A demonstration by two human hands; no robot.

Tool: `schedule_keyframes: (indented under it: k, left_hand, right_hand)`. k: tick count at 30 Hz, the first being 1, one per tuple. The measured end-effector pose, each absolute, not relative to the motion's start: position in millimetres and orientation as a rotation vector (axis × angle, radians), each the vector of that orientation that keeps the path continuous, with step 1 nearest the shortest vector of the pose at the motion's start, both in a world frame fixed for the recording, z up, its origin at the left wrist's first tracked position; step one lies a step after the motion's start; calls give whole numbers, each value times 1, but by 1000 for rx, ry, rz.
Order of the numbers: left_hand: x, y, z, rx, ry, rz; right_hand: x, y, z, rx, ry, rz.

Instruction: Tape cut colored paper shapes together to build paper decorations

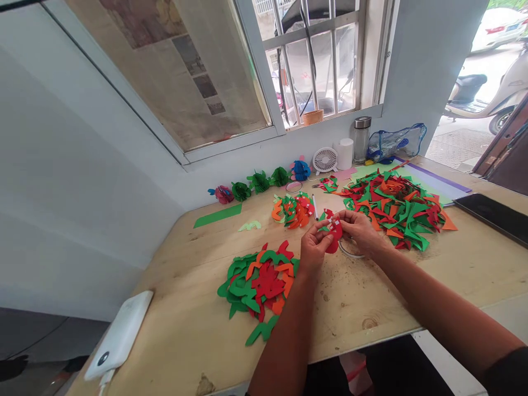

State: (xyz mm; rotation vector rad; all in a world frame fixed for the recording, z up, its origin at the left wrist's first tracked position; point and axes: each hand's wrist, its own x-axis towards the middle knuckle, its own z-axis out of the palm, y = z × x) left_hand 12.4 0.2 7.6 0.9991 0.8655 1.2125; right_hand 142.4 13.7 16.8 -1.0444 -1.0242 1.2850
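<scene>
Between both hands is a red paper cutout (335, 235) with small white squares on it. My left hand (315, 245) pinches its left edge, with the thumb on the near face. The fingers of my right hand (359, 230) are closed on its upper right side. Beneath my right hand a white ring (348, 254) lies on the table, partly hidden. Just beyond the hands are a few red and green paper bits (325, 215). A heap of green, red and orange cutouts (256, 283) lies left of my left forearm, which covers part of it.
Paper scraps (396, 203) are piled on the right by a black phone (497, 217). Smaller cutouts (293, 210) and a pen (314, 208) lie mid-table. Folded paper figures (259, 182), a fan (325, 160) and a glass bottle (362, 140) stand along the wall. A white power bank (121, 333) is at left.
</scene>
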Motion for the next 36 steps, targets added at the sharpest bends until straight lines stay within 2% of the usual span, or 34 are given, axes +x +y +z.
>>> schedule_keyframes:
  k: [24, 36]
  left_hand:
    - [12, 1, 10, 993, 863, 1189]
    - [12, 1, 10, 1011, 869, 1186]
  right_hand:
    - [141, 11, 24, -1074, -1066, 1248]
    - [141, 15, 13, -1072, -1157, 1208]
